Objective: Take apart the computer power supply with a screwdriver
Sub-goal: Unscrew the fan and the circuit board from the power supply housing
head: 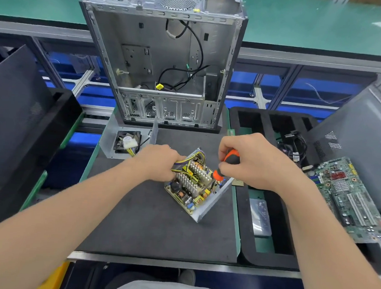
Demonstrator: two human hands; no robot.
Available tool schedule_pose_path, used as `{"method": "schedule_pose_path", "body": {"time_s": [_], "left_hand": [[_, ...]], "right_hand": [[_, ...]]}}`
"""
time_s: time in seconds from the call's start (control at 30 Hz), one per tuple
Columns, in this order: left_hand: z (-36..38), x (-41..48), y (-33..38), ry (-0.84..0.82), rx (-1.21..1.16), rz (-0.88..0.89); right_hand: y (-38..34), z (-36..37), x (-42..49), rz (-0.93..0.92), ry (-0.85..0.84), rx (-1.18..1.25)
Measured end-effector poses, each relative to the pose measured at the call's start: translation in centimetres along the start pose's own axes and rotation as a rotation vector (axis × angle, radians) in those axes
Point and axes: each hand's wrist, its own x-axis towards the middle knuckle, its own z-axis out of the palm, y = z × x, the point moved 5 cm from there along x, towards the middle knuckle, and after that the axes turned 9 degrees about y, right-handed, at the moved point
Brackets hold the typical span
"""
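Both forearms reach in from the near edge of the counter (155,259), over the dark mat (149,220) that covers its middle. One power supply (194,187) sits on the mat, a little right of centre. Its cover is off and it lies tilted, showing the circuit board and two rows of silver heat-sink fins.

The left hand (159,162) is at the supply's far-left corner. Its fingers are curled tightly round the one bundle of yellow wires (185,160) that leaves the board. The right hand (253,161) holds the one screwdriver (228,161), orange and black. Its fingers are wrapped round the handle, and the thumb and fingertips are closed on the lower collar. The shaft points down at the supply's right wall, but the tip is hidden.

Toward the right edge lies one black foam tray (276,219) holding a clear plastic bag (259,218) and some loose cables (295,146). One motherboard (349,198) lies beyond the tray.

At the mat's far-left corner is one fan (127,142), in a bent metal cover. One stripped computer case (163,64) stands open at the far edge. Two side panels lean at the sides, a black one (14,122) on the left and a grey one (364,132) on the right.
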Motion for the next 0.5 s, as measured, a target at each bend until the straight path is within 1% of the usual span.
{"method": "schedule_pose_path", "body": {"time_s": [0.2, 0.27, 0.5], "left_hand": [[-1.9, 4.4, 0.7, -0.035, 0.210, 0.194], [-2.4, 5.6, 1.4, -0.037, 0.279, 0.283], [-3.3, 8.5, 5.2, -0.014, 0.561, 0.821]], "right_hand": [[0.9, 0.1, -0.9, 0.013, 0.036, 0.061], [1.2, 0.3, -1.2, 0.022, 0.031, 0.074], [2.6, 0.1, -2.2, 0.080, 0.047, 0.109]]}}
